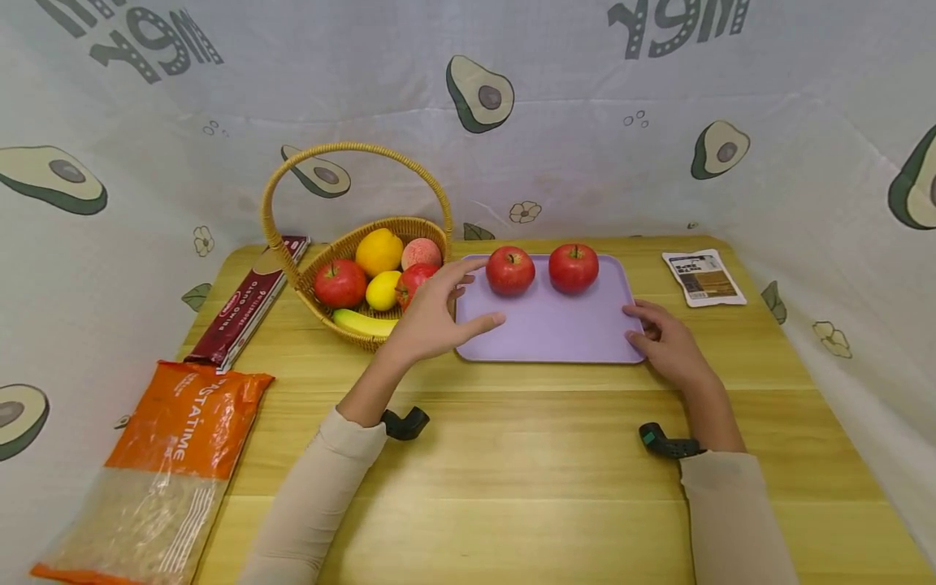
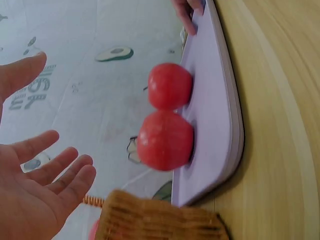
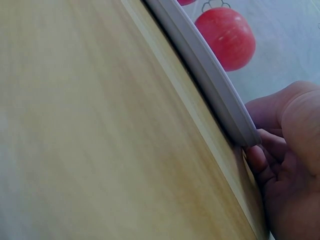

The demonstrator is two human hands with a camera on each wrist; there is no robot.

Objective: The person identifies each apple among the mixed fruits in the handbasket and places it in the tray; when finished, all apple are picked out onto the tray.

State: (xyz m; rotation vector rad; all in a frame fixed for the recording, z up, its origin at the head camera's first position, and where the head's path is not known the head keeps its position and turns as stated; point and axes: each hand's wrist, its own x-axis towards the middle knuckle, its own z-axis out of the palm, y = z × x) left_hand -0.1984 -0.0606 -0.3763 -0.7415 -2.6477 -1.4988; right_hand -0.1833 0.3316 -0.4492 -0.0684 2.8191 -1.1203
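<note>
A lilac tray (image 1: 563, 325) lies on the table with two red apples on it, a left apple (image 1: 510, 270) and a right apple (image 1: 574, 268), side by side along its far edge. My right hand (image 1: 669, 345) pinches the tray's right end, thumb over the rim and fingers curled at its outer side in the right wrist view. Over the tray's left end and the basket's right side, my left hand (image 1: 436, 313) is held up with thumb and fingers spread, nothing between them. In the left wrist view that hand (image 2: 42, 185) is apart from both apples.
Left of the tray stands a wicker basket (image 1: 322, 313) with a tall handle, holding apples, lemons, a peach and a banana. A spaghetti pack (image 1: 249, 305) and an orange pasta bag (image 1: 157, 471) lie further left. At the back right is a small white pouch (image 1: 704, 278).
</note>
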